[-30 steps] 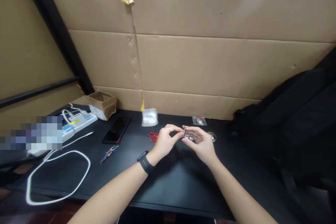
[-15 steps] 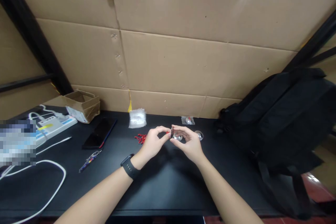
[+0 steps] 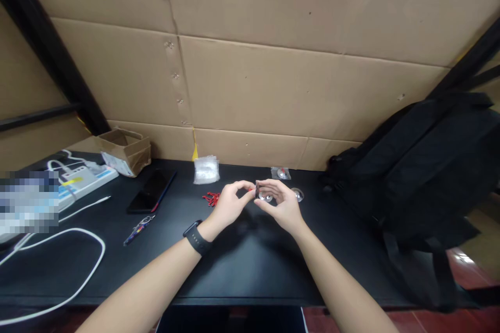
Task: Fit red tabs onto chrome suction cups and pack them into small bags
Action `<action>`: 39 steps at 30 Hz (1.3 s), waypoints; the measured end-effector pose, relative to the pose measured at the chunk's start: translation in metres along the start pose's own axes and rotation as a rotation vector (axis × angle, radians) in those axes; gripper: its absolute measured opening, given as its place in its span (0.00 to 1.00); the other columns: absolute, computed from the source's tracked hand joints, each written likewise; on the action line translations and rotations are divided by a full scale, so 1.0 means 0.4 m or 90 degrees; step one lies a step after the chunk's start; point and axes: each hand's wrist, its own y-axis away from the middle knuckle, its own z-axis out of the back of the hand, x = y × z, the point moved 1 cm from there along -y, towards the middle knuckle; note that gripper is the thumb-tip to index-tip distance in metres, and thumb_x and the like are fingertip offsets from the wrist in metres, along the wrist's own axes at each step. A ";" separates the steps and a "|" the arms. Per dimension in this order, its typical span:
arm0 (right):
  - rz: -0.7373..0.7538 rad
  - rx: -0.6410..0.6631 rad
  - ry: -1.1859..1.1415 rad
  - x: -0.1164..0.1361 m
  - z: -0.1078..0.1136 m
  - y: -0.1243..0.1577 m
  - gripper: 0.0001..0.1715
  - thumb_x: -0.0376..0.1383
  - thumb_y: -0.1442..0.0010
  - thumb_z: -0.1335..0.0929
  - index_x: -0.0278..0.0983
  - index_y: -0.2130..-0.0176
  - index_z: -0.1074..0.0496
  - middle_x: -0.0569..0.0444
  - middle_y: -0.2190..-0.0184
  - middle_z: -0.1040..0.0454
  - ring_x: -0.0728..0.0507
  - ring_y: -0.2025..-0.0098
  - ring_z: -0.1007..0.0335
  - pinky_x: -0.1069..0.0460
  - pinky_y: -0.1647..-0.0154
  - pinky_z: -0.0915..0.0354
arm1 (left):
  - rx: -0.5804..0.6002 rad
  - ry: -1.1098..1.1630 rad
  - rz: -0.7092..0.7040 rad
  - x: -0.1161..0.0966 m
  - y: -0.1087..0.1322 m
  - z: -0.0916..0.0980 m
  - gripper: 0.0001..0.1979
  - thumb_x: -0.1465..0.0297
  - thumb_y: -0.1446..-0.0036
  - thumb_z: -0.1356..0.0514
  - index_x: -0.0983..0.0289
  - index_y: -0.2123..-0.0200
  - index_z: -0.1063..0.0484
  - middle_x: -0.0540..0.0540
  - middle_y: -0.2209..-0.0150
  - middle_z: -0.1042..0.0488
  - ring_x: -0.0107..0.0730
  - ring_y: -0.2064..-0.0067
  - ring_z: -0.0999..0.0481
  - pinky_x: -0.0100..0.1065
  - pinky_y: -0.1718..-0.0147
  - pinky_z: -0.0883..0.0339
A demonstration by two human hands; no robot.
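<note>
A small, thin dark disc-like piece (image 3: 257, 190), seen nearly edge-on, is pinched between my two hands above the black table. My left hand (image 3: 229, 204), with a black watch (image 3: 197, 238) at the wrist, grips its left side between thumb and forefinger. On the opposite side, the thumb and fingertips of my right hand (image 3: 284, 207) close on the same piece. Behind the right fingers lies a clear round dome-like piece (image 3: 266, 197), partly covered. Another clear round piece (image 3: 298, 195) rests just right of that hand. Red cords (image 3: 211, 199) lie bunched beside my left hand.
Toward the cardboard wall lie a stack of clear plastic bags (image 3: 207, 169) and a small clear packet (image 3: 281, 173). A phone (image 3: 151, 191), keychain (image 3: 139, 229), open carton (image 3: 125, 151), power strip (image 3: 94, 182) and white cable (image 3: 102, 255) occupy the left. A black backpack (image 3: 417, 192) stands right.
The view has tipped down slightly, so the table sits higher in the picture. Both hands keep nearly the same hold on the small dark piece.
</note>
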 end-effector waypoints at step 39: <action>0.111 0.127 0.366 -0.022 0.022 -0.011 0.04 0.33 0.38 0.31 0.41 0.65 0.24 0.47 0.49 0.28 0.36 0.45 0.34 0.38 0.43 0.36 | 0.115 -0.118 -0.048 0.001 -0.018 0.053 0.10 0.64 0.38 0.41 0.60 0.62 0.21 0.55 0.58 0.22 0.36 0.55 0.24 0.36 0.50 0.34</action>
